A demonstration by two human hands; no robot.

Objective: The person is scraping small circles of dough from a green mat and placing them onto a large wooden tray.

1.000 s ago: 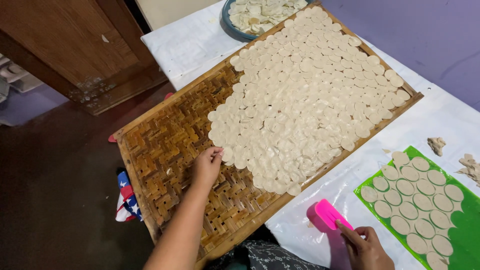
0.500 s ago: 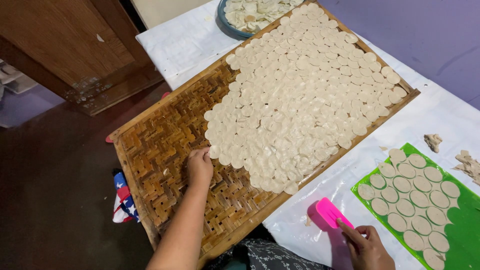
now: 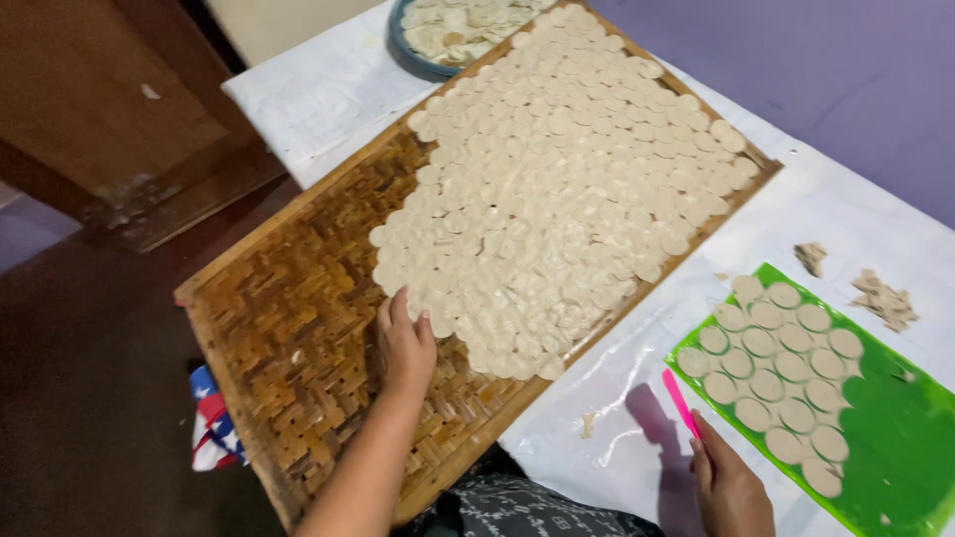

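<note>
Left hand [image 3: 406,343]: lying palm down on the woven tray [image 3: 288,338], fingers together and flat, tips touching the near edge of the dough discs [image 3: 557,189], gripping nothing.
Right hand [image 3: 731,487]: pinching a pink scraper [image 3: 680,402] at the green mat's [image 3: 885,428] near corner.
Mat: carrying rows of cut rounds [image 3: 771,353].
Bowl [image 3: 453,30]: sitting beyond the tray.

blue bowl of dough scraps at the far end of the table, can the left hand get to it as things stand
Probably not without leaning in. The left hand rests near the woven bamboo tray's close end, and the round blue bowl sits beyond the whole spread of pale dough discs.
</note>
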